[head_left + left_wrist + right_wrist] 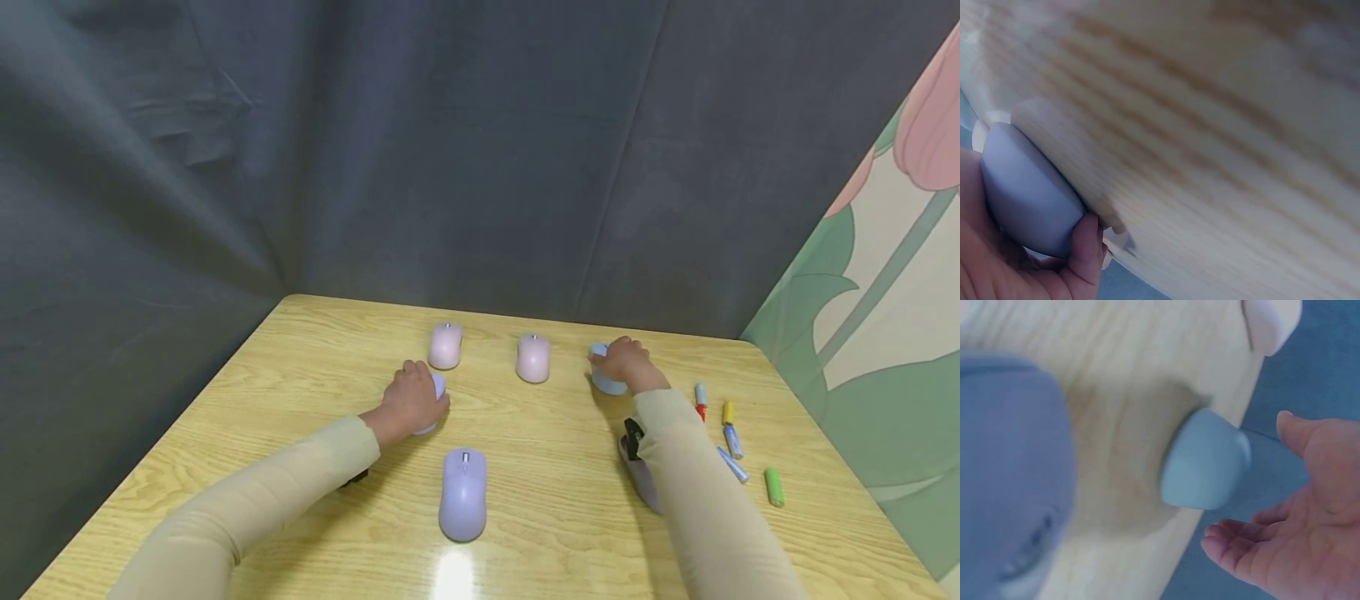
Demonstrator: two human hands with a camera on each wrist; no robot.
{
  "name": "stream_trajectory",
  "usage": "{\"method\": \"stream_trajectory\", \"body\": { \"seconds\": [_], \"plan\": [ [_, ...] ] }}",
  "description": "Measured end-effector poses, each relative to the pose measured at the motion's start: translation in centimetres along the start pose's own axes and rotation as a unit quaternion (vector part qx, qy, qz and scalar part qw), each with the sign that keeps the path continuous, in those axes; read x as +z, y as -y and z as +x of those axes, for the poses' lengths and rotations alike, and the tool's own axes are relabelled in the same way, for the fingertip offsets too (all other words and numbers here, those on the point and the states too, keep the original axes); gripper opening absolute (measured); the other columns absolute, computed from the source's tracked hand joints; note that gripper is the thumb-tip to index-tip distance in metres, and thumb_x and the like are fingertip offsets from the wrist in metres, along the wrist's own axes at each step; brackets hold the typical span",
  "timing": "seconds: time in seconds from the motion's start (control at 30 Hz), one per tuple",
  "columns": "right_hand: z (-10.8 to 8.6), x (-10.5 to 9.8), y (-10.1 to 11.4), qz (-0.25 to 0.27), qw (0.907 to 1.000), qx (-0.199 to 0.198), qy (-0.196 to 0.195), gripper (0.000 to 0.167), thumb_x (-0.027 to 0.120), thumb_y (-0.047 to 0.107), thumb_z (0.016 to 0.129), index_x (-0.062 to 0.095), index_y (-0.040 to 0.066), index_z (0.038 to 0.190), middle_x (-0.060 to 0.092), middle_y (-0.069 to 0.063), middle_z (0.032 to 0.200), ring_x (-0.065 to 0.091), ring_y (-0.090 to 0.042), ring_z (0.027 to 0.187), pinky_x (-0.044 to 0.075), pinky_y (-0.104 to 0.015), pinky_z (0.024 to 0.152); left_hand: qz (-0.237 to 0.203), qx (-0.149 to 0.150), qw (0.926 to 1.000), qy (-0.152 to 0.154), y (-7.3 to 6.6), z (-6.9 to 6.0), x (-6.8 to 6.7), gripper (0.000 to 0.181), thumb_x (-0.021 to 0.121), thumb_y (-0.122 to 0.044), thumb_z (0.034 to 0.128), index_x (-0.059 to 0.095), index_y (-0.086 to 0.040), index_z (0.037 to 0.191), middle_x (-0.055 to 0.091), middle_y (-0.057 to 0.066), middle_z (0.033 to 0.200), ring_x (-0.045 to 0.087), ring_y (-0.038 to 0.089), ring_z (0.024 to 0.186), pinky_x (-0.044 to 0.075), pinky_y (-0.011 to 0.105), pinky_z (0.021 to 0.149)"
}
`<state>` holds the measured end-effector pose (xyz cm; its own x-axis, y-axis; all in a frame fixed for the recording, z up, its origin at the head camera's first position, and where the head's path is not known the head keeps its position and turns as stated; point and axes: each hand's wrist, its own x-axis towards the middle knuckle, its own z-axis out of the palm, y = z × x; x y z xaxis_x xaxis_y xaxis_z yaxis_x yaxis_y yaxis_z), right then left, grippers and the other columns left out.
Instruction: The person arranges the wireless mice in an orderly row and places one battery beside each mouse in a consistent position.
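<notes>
The left hand (412, 398) grips a lavender mouse (438, 386) left of the table's middle. In the left wrist view its fingers (1085, 250) curl round the side of that mouse (1032, 190). At the back right, the right hand (626, 363) is over a light blue mouse (609, 384). The right wrist view has this mouse (1205, 461) on the wood, with the right hand (1310, 519) beside it, thumb and fingers spread apart and a gap between them and the mouse.
Two pink mice (445, 347) (533, 359) stand at the back. A larger lavender mouse (462, 496) lies at the front middle. Under the right forearm is a greyish purple mouse (641, 479), partly hidden. Several small coloured cylinders, one green (774, 487), lie at the right of the wooden table (337, 333).
</notes>
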<state>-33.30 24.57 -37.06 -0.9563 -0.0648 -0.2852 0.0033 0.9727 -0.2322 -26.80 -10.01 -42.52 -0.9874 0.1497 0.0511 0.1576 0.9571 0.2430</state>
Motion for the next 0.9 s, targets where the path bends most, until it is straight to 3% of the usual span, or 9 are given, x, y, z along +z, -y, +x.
{"method": "stream_trajectory", "body": {
  "seconds": [0.17,0.33,0.5,0.67,0.77,0.9],
  "plan": [
    [-0.7,-0.9,0.7,-0.009,0.9999,-0.014,-0.002,0.066,0.031,0.036,0.106,0.035,-0.024,0.133,0.028,-0.043,0.139,0.024,-0.058,0.129,0.023,-0.062,0.106,0.003,0.002,1.0000,0.003,0.0,-0.1,-0.2,0.058,0.059,-0.038,0.0918,0.047,0.017,0.106,0.044,0.019,0.087,0.054,0.028,0.077,0.053,0.035,0.056],
    [-1.8,-1.4,1.9,0.011,0.9995,-0.027,-0.015,0.062,0.038,0.035,0.105,0.045,-0.022,0.128,0.043,-0.038,0.132,0.042,-0.053,0.121,0.038,-0.057,0.099,0.008,0.004,0.9999,0.011,0.0,0.0,-0.2,0.058,0.059,-0.038,0.0922,0.047,0.017,0.107,0.044,0.019,0.088,0.054,0.028,0.077,0.053,0.035,0.056],
    [-3.2,-1.5,3.0,0.029,0.9984,-0.040,-0.028,0.061,0.044,0.033,0.103,0.045,-0.023,0.124,0.045,-0.040,0.129,0.047,-0.051,0.116,0.043,-0.056,0.094,0.009,0.000,0.9998,0.016,0.0,0.3,-0.1,0.059,0.058,-0.039,0.0926,0.047,0.017,0.108,0.044,0.020,0.089,0.055,0.029,0.078,0.053,0.036,0.057],
    [-4.4,-1.1,4.3,0.015,0.9972,-0.059,-0.042,0.058,0.048,0.032,0.101,0.048,-0.024,0.117,0.045,-0.042,0.124,0.048,-0.053,0.114,0.042,-0.057,0.094,0.025,-0.004,0.9995,0.018,-0.2,0.2,-0.2,0.060,0.058,-0.040,0.0938,0.047,0.017,0.109,0.045,0.020,0.089,0.055,0.029,0.079,0.053,0.034,0.057],
    [-5.1,-0.6,5.1,0.012,0.9960,-0.069,-0.055,0.050,0.052,0.031,0.100,0.054,-0.019,0.105,0.051,-0.039,0.117,0.052,-0.050,0.107,0.045,-0.055,0.089,0.030,-0.003,0.9994,0.017,-0.3,0.1,-0.2,0.059,0.058,-0.039,0.0940,0.047,0.017,0.109,0.045,0.020,0.089,0.055,0.028,0.078,0.053,0.034,0.057],
    [-6.0,0.5,6.3,0.023,0.9938,-0.084,-0.069,0.043,0.058,0.029,0.097,0.055,-0.014,0.096,0.057,-0.029,0.098,0.057,-0.038,0.084,0.049,-0.048,0.075,0.030,-0.004,0.9994,0.016,-0.4,0.1,-0.3,0.058,0.059,-0.039,0.0936,0.047,0.016,0.108,0.045,0.020,0.089,0.055,0.029,0.079,0.053,0.035,0.057]
  ]
}}
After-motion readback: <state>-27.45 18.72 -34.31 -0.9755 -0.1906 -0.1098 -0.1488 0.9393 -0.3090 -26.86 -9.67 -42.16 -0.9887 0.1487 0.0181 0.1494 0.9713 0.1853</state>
